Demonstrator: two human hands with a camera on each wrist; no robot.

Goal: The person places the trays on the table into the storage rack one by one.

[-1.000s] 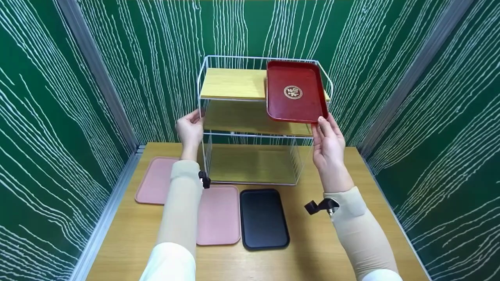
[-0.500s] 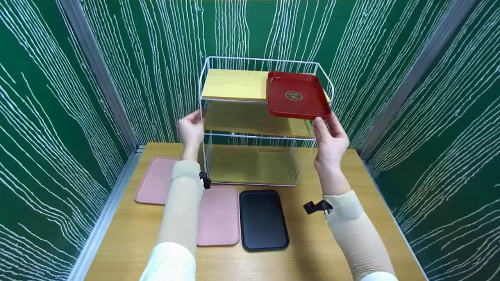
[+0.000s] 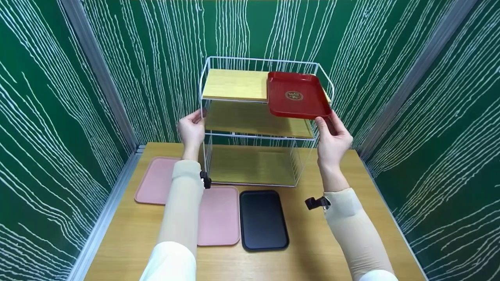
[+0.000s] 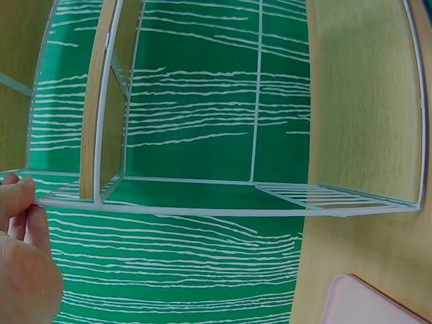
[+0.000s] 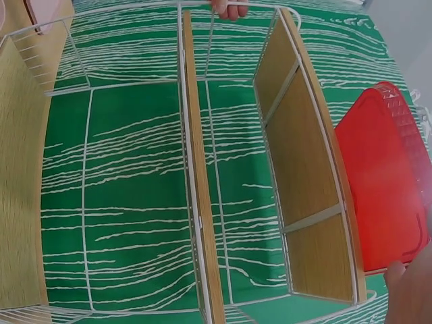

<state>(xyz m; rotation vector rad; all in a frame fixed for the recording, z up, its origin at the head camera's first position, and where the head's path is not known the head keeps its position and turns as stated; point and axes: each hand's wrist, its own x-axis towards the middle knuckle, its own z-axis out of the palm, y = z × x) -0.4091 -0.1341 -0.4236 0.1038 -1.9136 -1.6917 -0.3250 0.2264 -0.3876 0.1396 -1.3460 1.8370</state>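
Observation:
A white wire rack with wooden shelves stands at the back of the table. My left hand grips the rack's left front post just below the top shelf, and in the left wrist view its thumb and fingers close on the wire. My right hand pinches the near right corner of a red tray bearing a round gold emblem. The tray lies over the right part of the top shelf, its near end jutting past the front edge. Whether its far end touches the shelf, I cannot tell.
Two pink trays and a black tray lie on the wooden table in front and to the left of the rack. Green walls with white streaks close in the sides and back.
The red tray has tipped flatter, its far end coming down toward the top shelf. My right hand turned slightly with it. My left hand stays on the rack post.

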